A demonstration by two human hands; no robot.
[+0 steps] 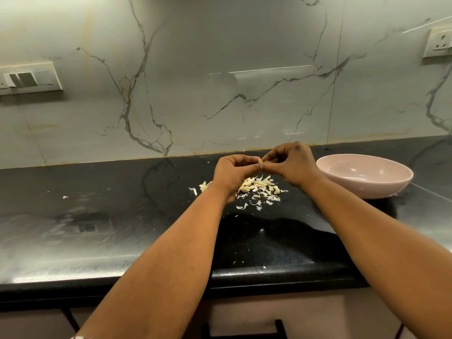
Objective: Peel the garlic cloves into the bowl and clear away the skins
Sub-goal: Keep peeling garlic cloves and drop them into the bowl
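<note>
Both hands are meeting above the black countertop (122, 216), fingertips almost touching. The left hand (233, 171) is curling its fingers inward and pinching one end of a small garlic clove (261, 162); the right hand (291, 163) is pinching the other end of the same clove between thumb and forefinger — remaining fingers bent loosely behind. The clove is being held in the air between the two hands, clear of the counter surface. How much skin is on it cannot be told at this size.

Directly beneath the hands, a heap of garlic cloves and skins (259, 189) is lying on the countertop, pale pieces mixed together; a few loose flakes are sitting just left of the left wrist, and one stray flake (65, 197) is lying well apart to the left.

To the right of the heap — near the right forearm but apart from it — a pink bowl (401, 178) is standing upright on the counter. No cloves are showing in the visible part of its interior.

Behind the counter, a marble-pattern backsplash (220, 81) is running the full width, carrying a switch plate (29, 79) at left and a socket plate (439, 42) at right.
</note>
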